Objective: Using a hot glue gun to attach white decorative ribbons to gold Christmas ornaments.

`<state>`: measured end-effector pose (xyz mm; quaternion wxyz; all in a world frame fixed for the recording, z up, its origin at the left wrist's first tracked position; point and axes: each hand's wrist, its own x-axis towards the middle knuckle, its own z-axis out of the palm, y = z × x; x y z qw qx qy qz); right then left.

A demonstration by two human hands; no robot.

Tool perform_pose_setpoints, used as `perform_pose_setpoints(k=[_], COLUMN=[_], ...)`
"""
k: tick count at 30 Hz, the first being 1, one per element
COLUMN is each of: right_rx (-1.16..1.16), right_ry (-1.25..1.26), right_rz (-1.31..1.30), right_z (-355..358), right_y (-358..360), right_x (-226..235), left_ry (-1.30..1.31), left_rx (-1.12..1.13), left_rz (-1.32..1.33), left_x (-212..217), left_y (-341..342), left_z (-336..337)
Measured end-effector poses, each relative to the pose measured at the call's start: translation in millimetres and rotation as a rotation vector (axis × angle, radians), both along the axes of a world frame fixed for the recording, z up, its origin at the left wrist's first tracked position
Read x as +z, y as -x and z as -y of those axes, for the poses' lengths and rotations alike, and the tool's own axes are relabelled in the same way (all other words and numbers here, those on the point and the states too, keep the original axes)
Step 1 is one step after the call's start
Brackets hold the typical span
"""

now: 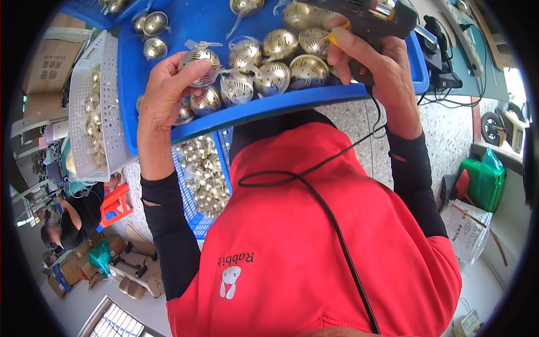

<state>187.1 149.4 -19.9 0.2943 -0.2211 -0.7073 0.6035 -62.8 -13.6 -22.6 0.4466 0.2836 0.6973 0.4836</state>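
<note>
In my left hand (164, 84), a shiny gold ball ornament (202, 56) with dark markings is pinched between thumb and fingers. A clear strip sticks out from its top. My right hand (387, 64) is wrapped round the handle of a black corded glue gun (377, 18), its fingers at a yellow trigger (335, 37). The gun's front is partly cut off by the upper edge. Below both hands lies a blue tray (264, 106) with several similar gold balls (273, 77), many with clear strips attached.
A white perforated basket (78, 121) of wrapped balls stands at the left. Under the tray sits a blue basket (193, 221) full of more balls. The gun's black cord (337, 224) loops across my red apron (292, 247). A person (81, 216) is at lower left.
</note>
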Motion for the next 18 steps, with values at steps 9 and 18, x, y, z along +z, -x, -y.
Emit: perform_pose_setpoints(k=[9,18], right_rx=[-0.022,-0.156], right_ry=[0.252,0.239], right_rz=[-0.272,-0.23], right_z=[-23,-40], right_y=[-4,-18], right_x=[6,4], left_ry=[-0.325,-0.213], left_rx=[0.086,-0.226], left_rz=[0.018,-0.065], left_x=[-4,-4], left_y=[31,-4], left_z=[-88,-149])
